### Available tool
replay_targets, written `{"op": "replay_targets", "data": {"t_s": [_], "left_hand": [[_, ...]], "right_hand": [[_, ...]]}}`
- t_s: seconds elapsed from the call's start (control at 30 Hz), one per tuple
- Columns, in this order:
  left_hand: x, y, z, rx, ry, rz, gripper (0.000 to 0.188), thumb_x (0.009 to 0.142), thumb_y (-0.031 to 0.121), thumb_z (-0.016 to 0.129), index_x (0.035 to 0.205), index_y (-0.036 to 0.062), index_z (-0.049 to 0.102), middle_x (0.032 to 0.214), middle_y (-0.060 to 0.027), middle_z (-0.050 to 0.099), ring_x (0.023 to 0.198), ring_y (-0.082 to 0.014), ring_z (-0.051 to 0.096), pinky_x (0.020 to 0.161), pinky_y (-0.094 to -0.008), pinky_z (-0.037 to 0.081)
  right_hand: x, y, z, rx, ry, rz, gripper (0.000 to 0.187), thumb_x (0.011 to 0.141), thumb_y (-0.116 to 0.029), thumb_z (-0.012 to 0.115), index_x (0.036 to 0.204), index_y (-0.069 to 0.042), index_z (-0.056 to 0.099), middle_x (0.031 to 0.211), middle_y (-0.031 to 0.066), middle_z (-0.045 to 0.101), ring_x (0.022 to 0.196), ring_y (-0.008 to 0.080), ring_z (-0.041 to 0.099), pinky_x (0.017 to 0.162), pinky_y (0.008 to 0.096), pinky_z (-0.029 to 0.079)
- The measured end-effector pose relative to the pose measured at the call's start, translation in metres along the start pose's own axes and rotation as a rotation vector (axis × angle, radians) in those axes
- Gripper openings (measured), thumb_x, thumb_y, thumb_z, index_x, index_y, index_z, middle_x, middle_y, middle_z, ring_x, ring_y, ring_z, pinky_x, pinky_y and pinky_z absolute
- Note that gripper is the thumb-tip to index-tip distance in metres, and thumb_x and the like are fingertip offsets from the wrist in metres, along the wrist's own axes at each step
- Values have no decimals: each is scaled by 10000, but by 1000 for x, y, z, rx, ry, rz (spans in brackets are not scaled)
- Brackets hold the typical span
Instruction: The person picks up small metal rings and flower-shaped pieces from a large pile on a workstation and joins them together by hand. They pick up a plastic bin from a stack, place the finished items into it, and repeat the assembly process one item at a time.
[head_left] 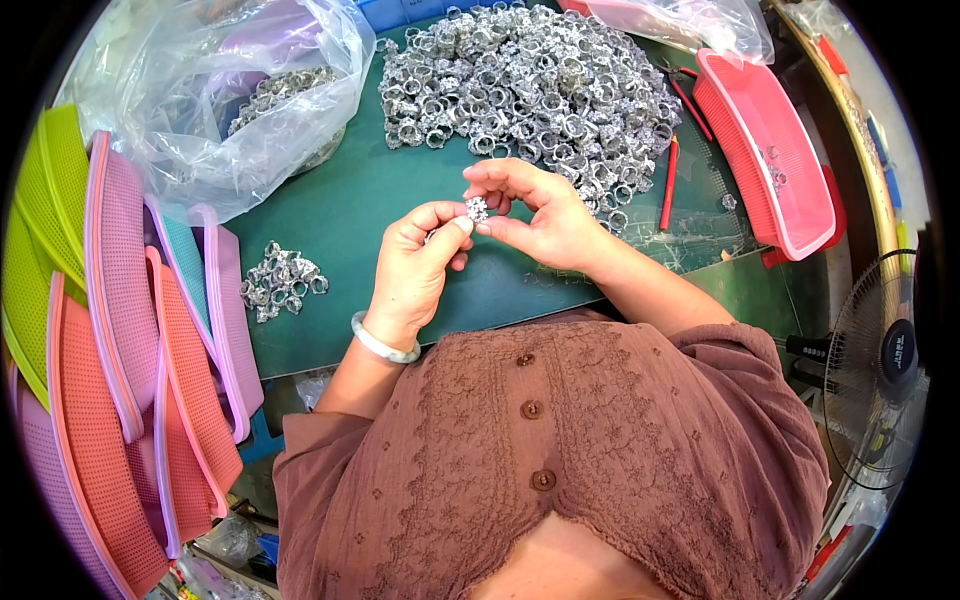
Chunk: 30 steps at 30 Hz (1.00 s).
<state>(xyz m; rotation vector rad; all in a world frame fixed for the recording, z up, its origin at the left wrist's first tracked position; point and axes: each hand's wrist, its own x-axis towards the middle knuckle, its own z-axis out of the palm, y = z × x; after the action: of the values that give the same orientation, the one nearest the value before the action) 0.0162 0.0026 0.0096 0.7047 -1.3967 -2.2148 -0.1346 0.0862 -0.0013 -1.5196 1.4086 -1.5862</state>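
Observation:
In front of my chest, a silver-coloured ring (477, 209) with a studded, flower-like head is pinched between the thumb and fingers of my left hand (415, 255). My right hand (545, 215) meets it from the other side, its curled fingers and thumb closed in about the ring's head. Part of the band is hidden by my left fingers. Beyond both hands rises a large heap of similar rings (530, 80). A small pile of rings (282, 281) lies on the green mat (350, 220), to the left of my left hand.
At the right stands a pink basket (715, 90) with a few rings inside, beside red-handled pliers (690, 105) and a red pen-like tool (669, 185). A clear plastic bag (180, 130) holds more rings. Several coloured baskets (120, 290) crowd the left edge; a fan (870, 370) is at right.

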Motion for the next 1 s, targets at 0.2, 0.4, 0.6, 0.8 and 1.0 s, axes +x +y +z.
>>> {"op": "replay_targets", "data": {"t_s": [0.2,0.4,0.6,0.8,1.0], "left_hand": [[0,0,1,6,12,-2,94,829,76,550,904,28,580,724,-16,563,636,-81,520,532,-199,403],[1,-1,3,1,-13,10,94,853,86,515,917,37,563,740,-10,560,648,-75,511,544,-197,402],[6,-5,-1,156,-43,129,97,879,111,481,919,50,544,763,8,543,653,-52,485,557,-178,390],[6,-1,1,424,-42,300,99,884,98,465,894,32,538,751,27,514,656,-32,442,578,-166,376],[6,-1,4,375,-24,299,93,879,74,465,886,17,540,762,23,515,689,-38,442,619,-175,380]], "right_hand": [[0,-1,0,-12,7,0,395,709,-26,643,1087,-28,526,890,50,590,722,106,535,649,241,452],[-1,-2,-1,-101,0,-15,303,691,-26,653,976,-28,549,849,44,569,711,117,539,623,243,450],[0,-6,-3,-54,-27,-6,234,690,-25,650,905,-28,558,845,46,548,707,119,539,621,242,446],[-2,-5,-6,72,-26,31,153,752,-39,611,895,-13,564,837,43,548,714,102,532,650,234,444],[-3,-4,-7,69,-27,33,124,769,-45,605,879,-8,561,818,37,542,707,96,528,647,232,443]]}}
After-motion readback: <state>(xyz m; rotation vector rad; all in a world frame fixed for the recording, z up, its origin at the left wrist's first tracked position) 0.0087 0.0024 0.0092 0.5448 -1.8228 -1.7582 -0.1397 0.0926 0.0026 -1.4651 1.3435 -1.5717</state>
